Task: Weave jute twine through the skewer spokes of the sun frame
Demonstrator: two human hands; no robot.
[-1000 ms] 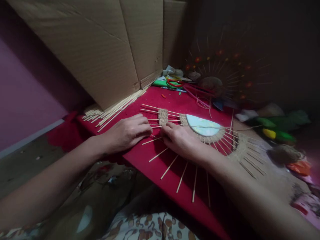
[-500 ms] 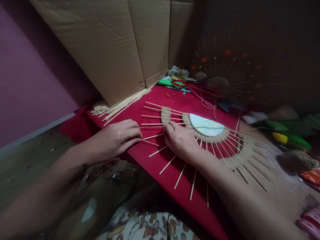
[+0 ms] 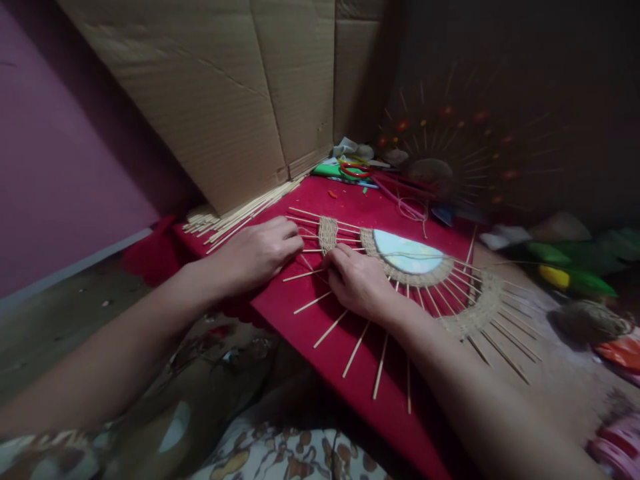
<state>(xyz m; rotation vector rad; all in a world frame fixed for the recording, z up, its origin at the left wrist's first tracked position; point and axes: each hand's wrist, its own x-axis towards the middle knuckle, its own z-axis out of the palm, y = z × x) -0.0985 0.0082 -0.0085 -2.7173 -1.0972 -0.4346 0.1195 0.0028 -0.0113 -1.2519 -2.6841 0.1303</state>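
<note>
A half-round piece of thin sticks fanning out from a pale half-disc lies on a red cloth-covered board. Brown twine is woven around the disc's edge, and further bands, one a short woven strip, cross the sticks. My left hand is closed at the left stick ends, its fingers pinched on a thin twine strand that is partly hidden. Just below the short strip, my right hand is closed on the sticks and the weave's lower end, its fingertips mostly covered. A loose twine line runs across the disc.
Spare sticks lie along a tall cardboard sheet. Red-handled scissors and pink strips sit at the back. To the right are a twine ball and yellow and green items. A dim flowered stick piece stands behind.
My left hand has moved up and right, closer to the short woven strip, and the twine strand it pulled is less stretched. My right hand stays in nearly the same place.
</note>
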